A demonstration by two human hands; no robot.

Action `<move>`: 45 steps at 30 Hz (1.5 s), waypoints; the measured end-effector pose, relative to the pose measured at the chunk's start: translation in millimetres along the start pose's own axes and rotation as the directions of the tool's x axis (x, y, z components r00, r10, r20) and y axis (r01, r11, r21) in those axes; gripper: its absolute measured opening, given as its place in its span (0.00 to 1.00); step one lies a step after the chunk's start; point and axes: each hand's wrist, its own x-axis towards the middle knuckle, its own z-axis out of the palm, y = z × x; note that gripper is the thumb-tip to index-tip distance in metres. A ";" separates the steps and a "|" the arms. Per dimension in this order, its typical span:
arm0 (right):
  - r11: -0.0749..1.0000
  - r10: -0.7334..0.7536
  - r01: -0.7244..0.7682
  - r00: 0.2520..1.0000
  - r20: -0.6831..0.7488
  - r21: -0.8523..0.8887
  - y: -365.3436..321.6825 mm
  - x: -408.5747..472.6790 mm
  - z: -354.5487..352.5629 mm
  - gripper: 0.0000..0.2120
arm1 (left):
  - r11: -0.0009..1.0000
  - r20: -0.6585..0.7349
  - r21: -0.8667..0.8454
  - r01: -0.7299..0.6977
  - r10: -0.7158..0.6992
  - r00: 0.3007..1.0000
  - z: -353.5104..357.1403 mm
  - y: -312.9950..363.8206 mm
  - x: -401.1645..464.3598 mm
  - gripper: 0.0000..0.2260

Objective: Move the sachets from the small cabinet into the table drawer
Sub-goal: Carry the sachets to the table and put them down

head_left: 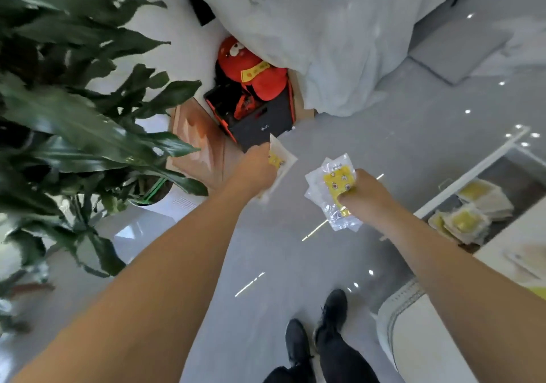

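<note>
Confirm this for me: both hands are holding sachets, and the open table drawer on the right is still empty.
Not quite. The head view shows the drawer already holds stacked yellow sachets. The rest stands: the left hand and the right hand each hold sachets, and the drawer on the right is open.

Both bare arms reach forward, left hand (256,167) and right hand (364,193) each clenched.
</note>
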 end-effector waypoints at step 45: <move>0.408 0.893 -0.410 0.364 -0.264 0.816 337.2 196.0 -182.3 0.09 | 0.523 0.726 -0.179 -0.833 0.642 0.246 378.6 523.3 293.2 0.11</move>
